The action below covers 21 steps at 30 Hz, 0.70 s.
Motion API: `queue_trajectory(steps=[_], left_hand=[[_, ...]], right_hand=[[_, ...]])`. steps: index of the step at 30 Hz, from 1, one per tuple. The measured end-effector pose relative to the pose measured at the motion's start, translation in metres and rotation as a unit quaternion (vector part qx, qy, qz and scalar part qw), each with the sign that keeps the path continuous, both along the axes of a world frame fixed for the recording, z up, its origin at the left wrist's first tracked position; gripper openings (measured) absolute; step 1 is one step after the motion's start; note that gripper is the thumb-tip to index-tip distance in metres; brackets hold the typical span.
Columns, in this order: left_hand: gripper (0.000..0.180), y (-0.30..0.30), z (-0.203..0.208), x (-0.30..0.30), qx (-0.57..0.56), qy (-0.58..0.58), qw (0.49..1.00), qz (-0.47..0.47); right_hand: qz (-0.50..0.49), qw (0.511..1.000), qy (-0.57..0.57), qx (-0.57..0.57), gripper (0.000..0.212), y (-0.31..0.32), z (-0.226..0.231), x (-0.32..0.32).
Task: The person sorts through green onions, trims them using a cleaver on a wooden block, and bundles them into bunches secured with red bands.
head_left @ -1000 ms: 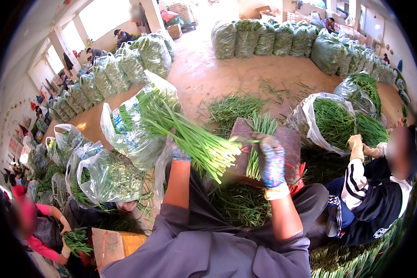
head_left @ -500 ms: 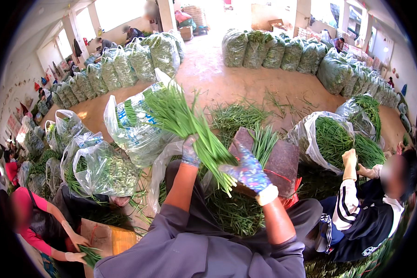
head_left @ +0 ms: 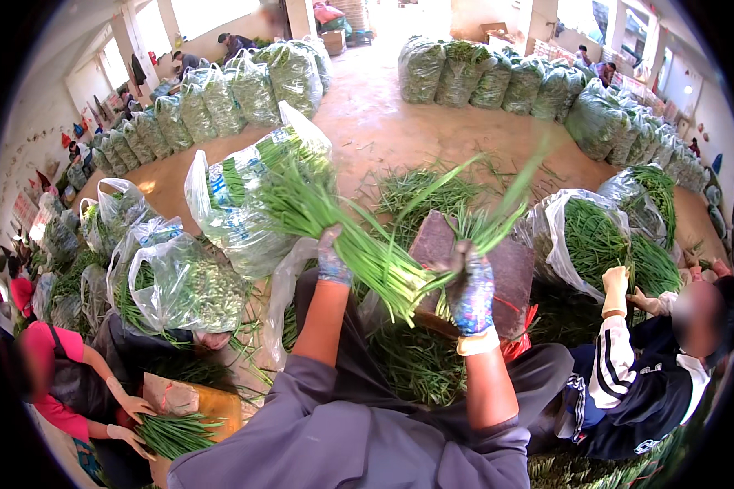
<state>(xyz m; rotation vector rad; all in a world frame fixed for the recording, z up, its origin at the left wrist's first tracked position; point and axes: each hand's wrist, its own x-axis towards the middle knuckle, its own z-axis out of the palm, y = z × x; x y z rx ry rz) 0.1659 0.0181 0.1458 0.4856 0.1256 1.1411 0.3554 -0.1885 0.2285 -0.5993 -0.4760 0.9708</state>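
My left hand, in a patterned glove, is closed round a thick bunch of garlic chives. Their leaves fan toward the upper left, and the pale stem ends point right. By those ends my right hand, in a blue patterned glove, is closed on a few loose chive stalks that stick up and outward, partly blurred. Beneath the right hand stands a dark reddish-brown block with some chives on it. A heap of chives lies between my knees.
A white plastic bag of chives stands ahead on the left, an open bag on the right. Trimmings litter the floor beyond the block. Co-workers sit close at both sides. Rows of filled bags line the room.
My right hand has gone from spread at the stem ends to closed on a few stalks, moving slightly right and swinging them up. My left hand still grips the bunch, slightly lower.
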Motion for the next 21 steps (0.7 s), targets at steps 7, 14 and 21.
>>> queue_trajectory(steps=[7, 14, 21], left_hand=[[0.038, -0.001, 0.02, -0.017, 0.003, -0.039, 0.998, 0.045], [0.032, 0.001, 0.029, -0.021, 0.003, -0.021, 0.995, 0.097], [0.033, 0.011, 0.019, -0.038, 0.035, 0.004, 0.997, 0.07]], right_hand=[[0.014, 0.991, 0.069, 0.111, 0.027, -0.047, 0.003, 0.036], [-0.03, 0.968, 0.11, 0.222, 0.029, -0.069, 0.021, 0.08], [-0.035, 0.935, -0.292, -0.199, 0.02, -0.052, 0.064, 0.008]])
